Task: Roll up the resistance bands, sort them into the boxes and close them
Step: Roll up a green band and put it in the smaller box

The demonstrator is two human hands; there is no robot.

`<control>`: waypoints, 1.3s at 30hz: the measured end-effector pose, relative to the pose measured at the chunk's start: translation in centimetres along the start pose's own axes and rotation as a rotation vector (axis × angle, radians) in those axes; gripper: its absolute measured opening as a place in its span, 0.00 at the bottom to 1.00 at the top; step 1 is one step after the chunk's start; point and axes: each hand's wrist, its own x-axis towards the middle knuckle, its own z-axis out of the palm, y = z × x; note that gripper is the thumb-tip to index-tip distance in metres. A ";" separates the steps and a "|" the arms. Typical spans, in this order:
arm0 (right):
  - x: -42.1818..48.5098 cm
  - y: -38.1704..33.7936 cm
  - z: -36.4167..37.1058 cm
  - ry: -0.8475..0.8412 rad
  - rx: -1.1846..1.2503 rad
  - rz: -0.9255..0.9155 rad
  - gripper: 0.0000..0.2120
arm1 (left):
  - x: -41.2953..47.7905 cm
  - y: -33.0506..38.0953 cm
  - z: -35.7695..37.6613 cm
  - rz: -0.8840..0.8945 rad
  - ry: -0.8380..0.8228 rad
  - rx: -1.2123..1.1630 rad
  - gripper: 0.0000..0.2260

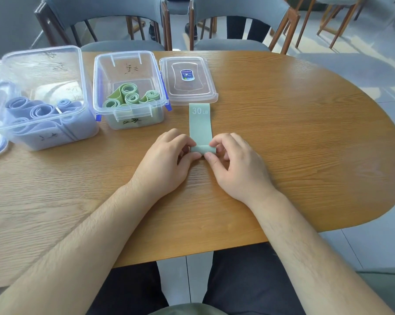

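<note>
Both hands pinch the green band's near end: left hand [167,155], right hand [232,160], fingers curled around a small started roll. Green band [200,128] lies flat on the tabletop [294,133], just right of the green box [128,92]. Soft, springy rubber likely unrolls; grip both roll edges.

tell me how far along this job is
Done: blue rolls sit in the left box, green rolls in the open middle box. In hand: left hand and right hand pinch the green 30 LB band, barely rolled. Left: finish it, box it, fit the loose lid.
</note>
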 end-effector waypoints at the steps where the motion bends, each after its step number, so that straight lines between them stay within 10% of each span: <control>1: 0.0 0.0 0.0 -0.007 -0.010 0.003 0.09 | 0.0 -0.1 0.1 -0.003 0.008 -0.002 0.08; 39: 2.6 1.6 -0.2 -0.102 -0.030 -0.045 0.10 | 1.6 -0.8 -0.1 -0.018 -0.041 0.040 0.14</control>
